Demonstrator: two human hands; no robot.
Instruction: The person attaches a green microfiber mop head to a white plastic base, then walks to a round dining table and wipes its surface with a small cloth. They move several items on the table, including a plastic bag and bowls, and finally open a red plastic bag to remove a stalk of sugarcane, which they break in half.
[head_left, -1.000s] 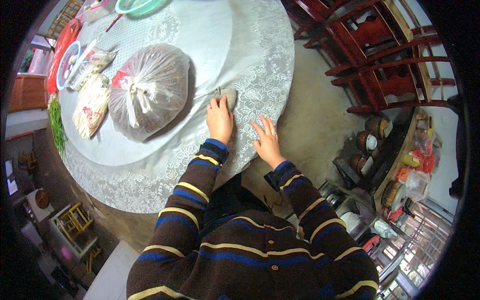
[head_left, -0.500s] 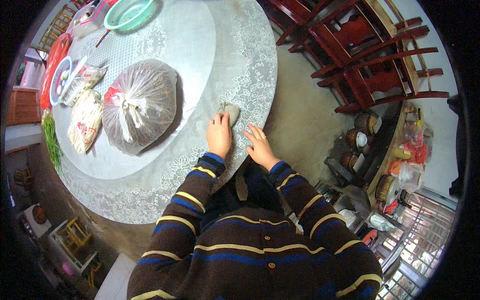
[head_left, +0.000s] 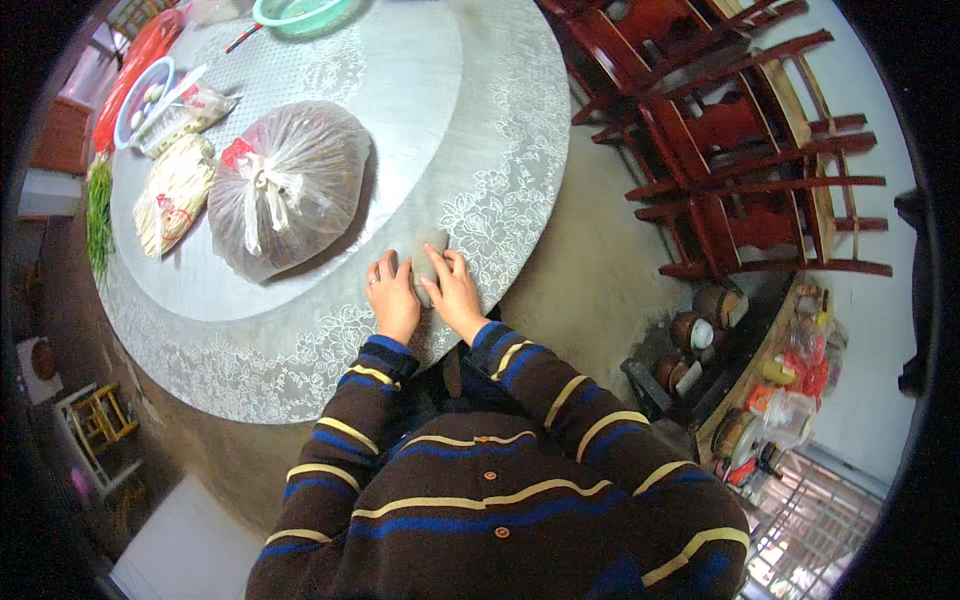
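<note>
Now laying right fingers (head_left: pixel 438 262) on grey cloth (head_left: pixel 431 241), previously apart; cannot tell if gripping; resting left fingers (head_left: pixel 386 268) slightly spread on bench (head_left: pixel 500 130), with cloth between both; likely switching to two-handed handling

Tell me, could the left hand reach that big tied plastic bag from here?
Probably yes: the plastic bag sits on the table, ahead and to the left of the left hand, with nothing visible between them.
</note>
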